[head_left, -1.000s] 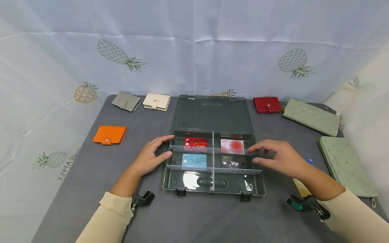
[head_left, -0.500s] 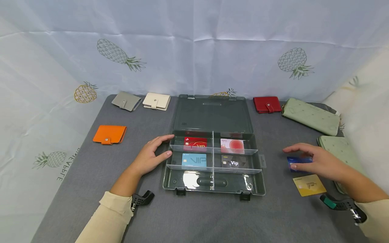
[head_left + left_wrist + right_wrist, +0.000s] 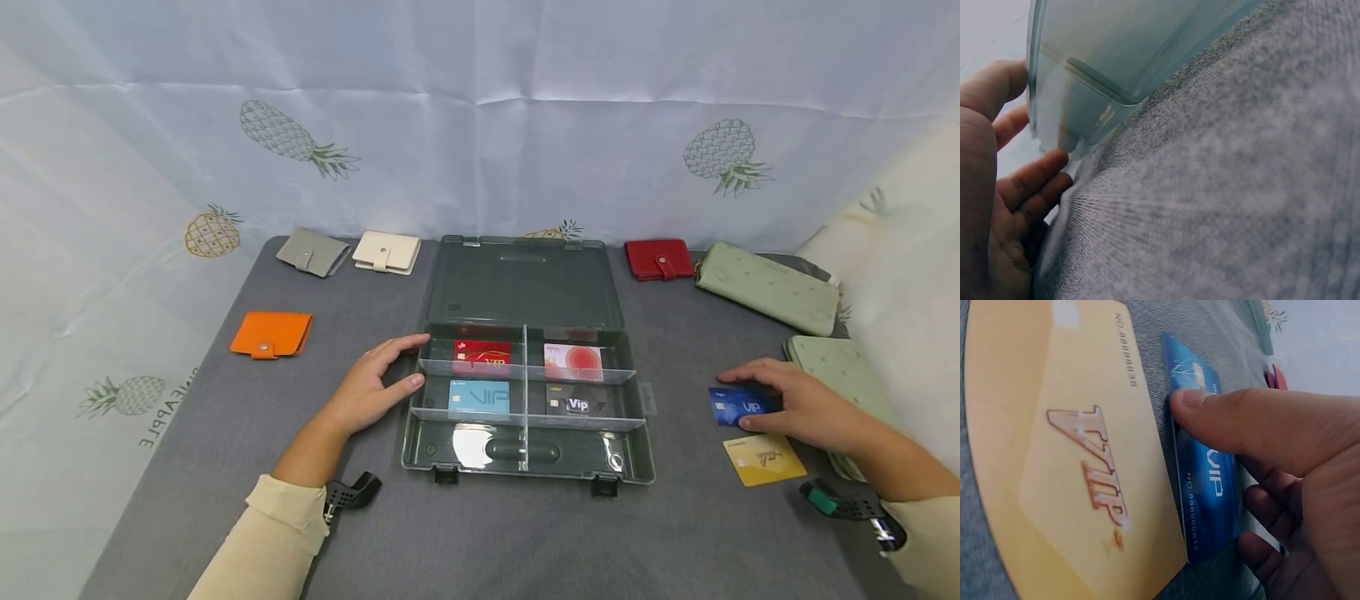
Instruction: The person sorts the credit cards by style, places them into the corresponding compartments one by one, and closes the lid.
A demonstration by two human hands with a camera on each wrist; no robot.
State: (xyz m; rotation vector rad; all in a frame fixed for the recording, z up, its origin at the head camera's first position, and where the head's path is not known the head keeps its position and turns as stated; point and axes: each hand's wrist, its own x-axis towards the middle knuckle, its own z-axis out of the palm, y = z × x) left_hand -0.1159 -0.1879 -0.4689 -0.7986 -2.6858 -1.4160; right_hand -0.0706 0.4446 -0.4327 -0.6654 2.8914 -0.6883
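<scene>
My right hand (image 3: 806, 408) straddles a blue VIP card (image 3: 729, 407) lying on the grey cloth. In the right wrist view the thumb (image 3: 1210, 409) is at the card's near long edge, other fingers beside its far edge; whether they press it cannot be told. A gold VIP card (image 3: 763, 458) lies just nearer the person. My left hand (image 3: 371, 383), fingers extended, rests against the left wall of an open clear box (image 3: 525, 473). Within the box are a red card (image 3: 482, 352), pink card (image 3: 573, 360), light-blue card (image 3: 478, 396) and black card (image 3: 577, 399).
Two green wallets, one zipped (image 3: 768, 287) and one partly behind my right arm (image 3: 840, 367), lie at the right. A red wallet (image 3: 660, 260) is behind. Cream (image 3: 387, 252), grey (image 3: 313, 251) and orange (image 3: 272, 333) wallets lie left. The lid (image 3: 525, 283) is folded back.
My right hand has moved from the box's right edge out to the blue card and lowered around it. My left hand and the box have stayed put.
</scene>
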